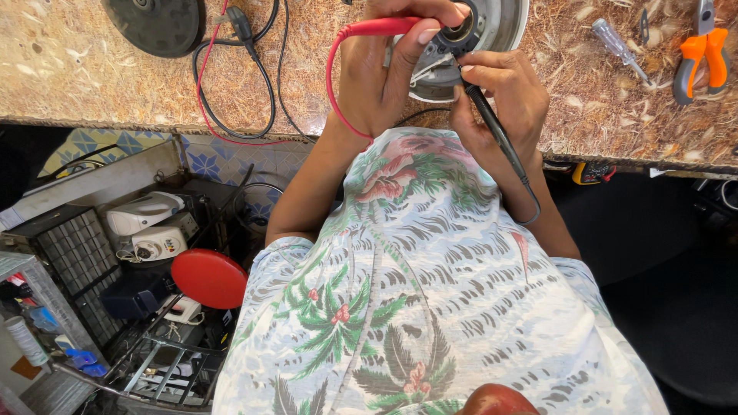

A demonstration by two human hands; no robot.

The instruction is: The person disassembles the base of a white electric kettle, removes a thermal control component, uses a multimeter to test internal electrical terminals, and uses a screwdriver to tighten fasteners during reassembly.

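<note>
My left hand [380, 73] grips a red test probe [378, 28] and presses its tip to the dark centre of a round metal appliance part [500, 27] on the speckled worktop [92, 69]. My right hand [503, 92] pinches a black test probe [486, 115] like a pen, tip at the same part's lower edge. The red lead [332, 84] loops down to my left wrist. The black lead [530, 204] trails along my right forearm. My patterned shirt fills the lower middle of the view.
A screwdriver [619, 44] and orange-handled pliers [703, 50] lie at the right. A black disc [154, 23] and looped black cables [238, 84] lie at the left. Below the worktop edge at left sit white appliances [146, 214], a red round lid [209, 278] and a black grid [73, 246].
</note>
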